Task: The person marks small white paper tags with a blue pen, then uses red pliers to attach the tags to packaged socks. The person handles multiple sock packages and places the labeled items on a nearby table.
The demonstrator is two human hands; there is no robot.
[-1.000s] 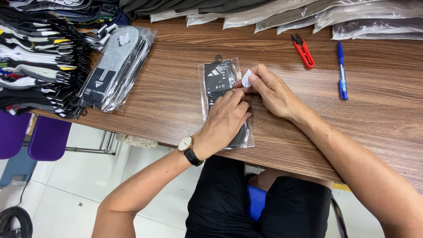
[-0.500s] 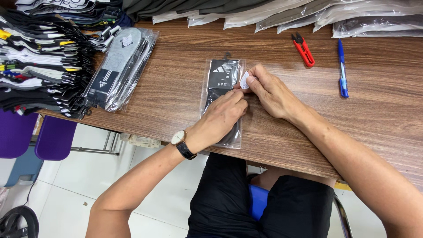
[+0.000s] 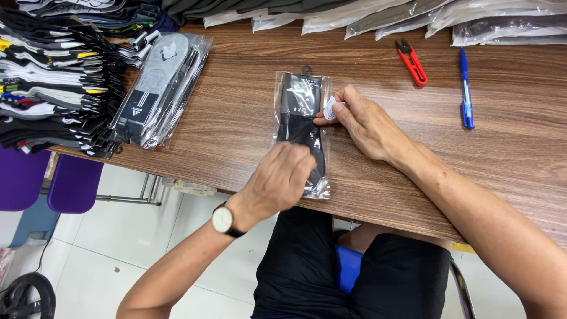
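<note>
Bagged dark socks (image 3: pixel 300 127): light, soft, slippery film; best pinned flat or taken by edges. Left hand (image 3: pixel 282 180) pressing it, fingers curled; right hand (image 3: pixel 365 123) pinching white sticker (image 3: pixel 330 108).

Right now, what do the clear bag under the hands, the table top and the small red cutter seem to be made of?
The clear bag holding dark socks looks like thin glossy plastic film: it glints and wrinkles at the edges. The brown table top shows printed-looking wood grain with a smooth sheen, likely laminate, though solid wood is possible. The small red cutter seems to be red plastic with dark, probably metal, blades.
</note>
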